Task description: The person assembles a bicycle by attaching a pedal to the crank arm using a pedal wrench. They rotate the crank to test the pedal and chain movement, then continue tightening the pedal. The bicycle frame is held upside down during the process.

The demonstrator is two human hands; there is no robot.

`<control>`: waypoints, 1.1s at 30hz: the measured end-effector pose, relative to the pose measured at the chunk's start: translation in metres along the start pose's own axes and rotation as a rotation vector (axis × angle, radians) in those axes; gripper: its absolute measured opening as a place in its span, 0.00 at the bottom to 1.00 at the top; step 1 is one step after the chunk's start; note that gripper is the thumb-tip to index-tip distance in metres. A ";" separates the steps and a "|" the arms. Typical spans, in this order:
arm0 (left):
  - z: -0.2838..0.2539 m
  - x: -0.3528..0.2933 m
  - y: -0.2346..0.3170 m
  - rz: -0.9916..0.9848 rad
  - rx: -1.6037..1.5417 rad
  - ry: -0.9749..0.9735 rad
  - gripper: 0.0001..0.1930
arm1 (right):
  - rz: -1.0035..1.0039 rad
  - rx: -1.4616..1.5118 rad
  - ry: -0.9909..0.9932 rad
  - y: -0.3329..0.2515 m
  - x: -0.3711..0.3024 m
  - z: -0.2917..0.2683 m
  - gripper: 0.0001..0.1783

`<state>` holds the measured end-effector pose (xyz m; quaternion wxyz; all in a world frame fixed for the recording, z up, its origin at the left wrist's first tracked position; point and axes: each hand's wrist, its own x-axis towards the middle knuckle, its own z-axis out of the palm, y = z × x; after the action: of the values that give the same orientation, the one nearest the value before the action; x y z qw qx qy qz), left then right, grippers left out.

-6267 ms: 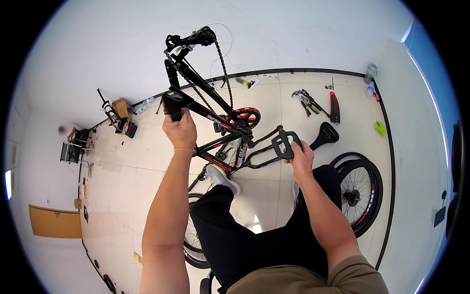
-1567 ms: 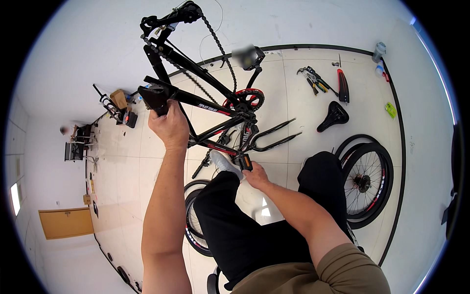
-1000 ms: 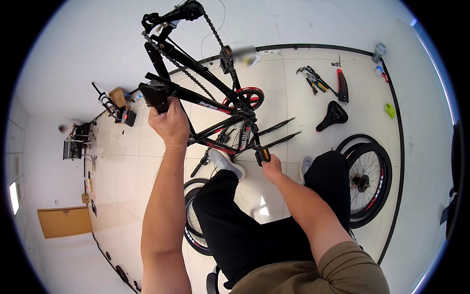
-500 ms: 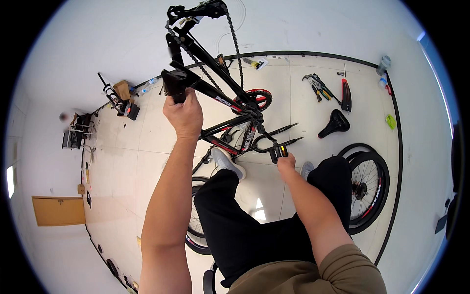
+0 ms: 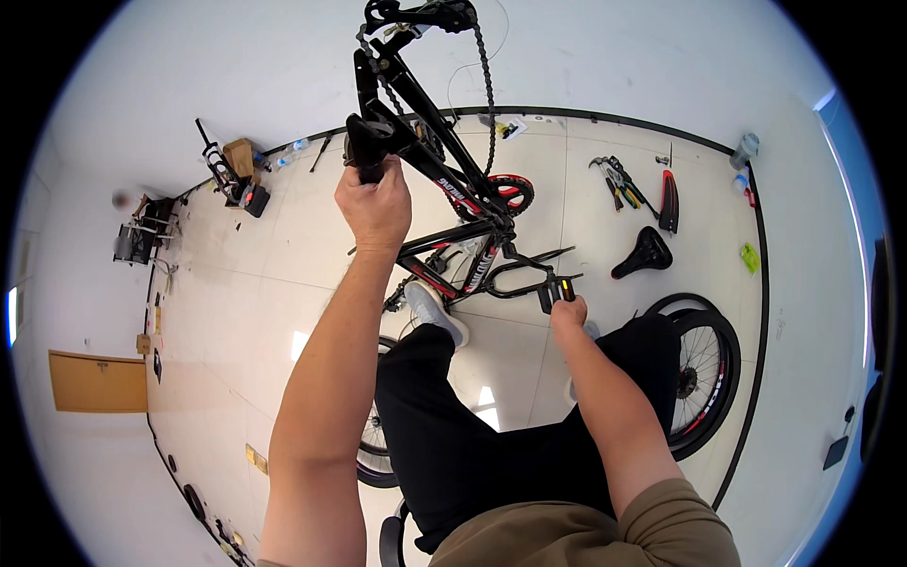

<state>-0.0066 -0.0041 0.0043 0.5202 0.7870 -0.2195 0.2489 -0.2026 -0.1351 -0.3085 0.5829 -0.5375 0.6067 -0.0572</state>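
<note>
A black and red bicycle frame stands tilted in front of me, without wheels fitted. My left hand is wrapped round a black part of it at the upper left; exactly which part is covered by the fingers. My right hand grips the black pedal, which has a yellow reflector and sits on the crank arm. Beside the crank is the red-edged chainring. The chain hangs from the derailleur at the top of the view.
A black saddle, a red and black mudguard and hand tools lie on the floor to the right. Wheels rest by both my legs. A black fork and a cardboard box are at the far left wall.
The frame and both hands sit farther right in the view, the left hand slightly higher. The pedal has shifted right with my right hand. Both hands keep their hold.
</note>
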 end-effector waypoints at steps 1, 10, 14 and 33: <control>0.002 0.000 0.000 -0.006 -0.005 -0.001 0.09 | -0.011 0.019 0.020 0.001 0.004 -0.001 0.17; 0.006 -0.002 0.005 0.035 0.010 0.026 0.13 | -0.026 0.153 0.147 0.009 0.025 -0.002 0.20; 0.002 -0.002 0.006 0.000 -0.004 0.011 0.13 | -0.015 0.206 0.160 -0.003 0.020 -0.007 0.21; 0.004 0.000 0.003 0.005 0.021 -0.008 0.12 | 0.053 0.436 0.127 -0.025 0.027 -0.043 0.18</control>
<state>-0.0080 -0.0086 0.0051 0.5103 0.7930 -0.2207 0.2493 -0.2140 -0.1890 -0.2948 0.6471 -0.3782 0.6293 -0.2052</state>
